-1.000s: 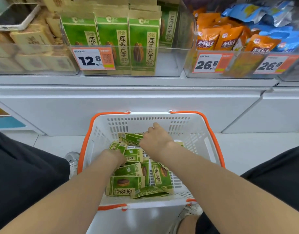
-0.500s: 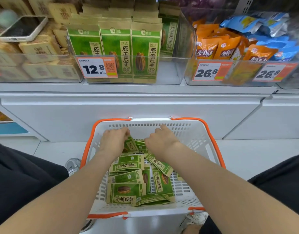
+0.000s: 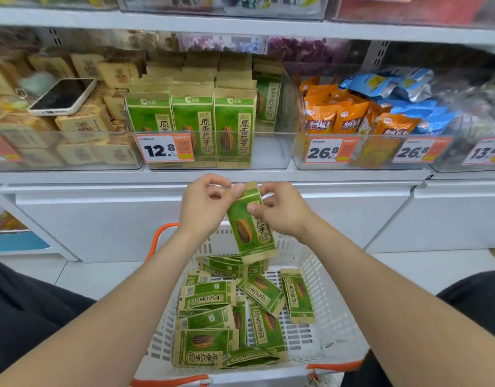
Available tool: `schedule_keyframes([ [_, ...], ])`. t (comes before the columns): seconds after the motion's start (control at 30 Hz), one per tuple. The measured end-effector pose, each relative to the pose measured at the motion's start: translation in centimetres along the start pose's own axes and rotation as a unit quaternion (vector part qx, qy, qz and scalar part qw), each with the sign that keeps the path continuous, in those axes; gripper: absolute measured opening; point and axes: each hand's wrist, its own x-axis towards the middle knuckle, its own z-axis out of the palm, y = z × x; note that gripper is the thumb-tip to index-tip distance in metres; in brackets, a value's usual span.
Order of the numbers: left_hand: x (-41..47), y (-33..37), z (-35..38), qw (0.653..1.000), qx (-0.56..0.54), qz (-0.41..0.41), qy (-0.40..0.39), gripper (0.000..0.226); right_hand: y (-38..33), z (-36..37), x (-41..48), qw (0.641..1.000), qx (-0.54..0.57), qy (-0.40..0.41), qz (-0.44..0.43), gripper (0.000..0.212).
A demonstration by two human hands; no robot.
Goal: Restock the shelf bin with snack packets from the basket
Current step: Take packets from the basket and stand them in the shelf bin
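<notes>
A green and tan sunflower-seed packet hangs upright in the air above the basket. My left hand pinches its top edge from the left. My right hand pinches it from the right, thumb on its front. Below, the white basket with orange rim holds several more green packets lying flat. Straight ahead on the shelf is the clear bin with rows of the same green packets standing upright behind a 12.8 price tag; its right side has free room.
A phone lies on tan boxes in the left bin. The right bin holds orange pouches and blue pouches. A white cabinet front stands below the shelf. My dark-clothed knees flank the basket.
Both hands rose out of the basket with one green packet, now held upright between them. The view tilted up toward the shelf.
</notes>
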Motion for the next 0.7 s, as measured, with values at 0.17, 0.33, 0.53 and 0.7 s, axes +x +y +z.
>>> schedule_keyframes([
  [0.17, 0.9, 3.7, 0.0, 0.998, 0.026, 0.055, 0.004, 0.045, -2.7, -1.2, 0.3, 0.993, 0.072, 0.078, -0.054, 0.015],
  [0.33, 3.3, 8.3, 0.0, 0.986, 0.057, 0.137, 0.074, 0.032, -6.4, -3.2, 0.1, 0.990, 0.026, 0.079, -0.115, 0.055],
  [0.53, 6.0, 13.3, 0.5, 0.967, 0.104, 0.227, 0.058, 0.037, -10.5, -7.1, 0.2, 0.970, -0.060, 0.133, -0.192, 0.097],
  [0.7, 8.4, 16.9, 0.1, 0.918, 0.225, 0.320, 0.059, 0.033, -12.8, -9.1, 2.1, 0.920, -0.068, 0.275, -0.272, 0.066],
])
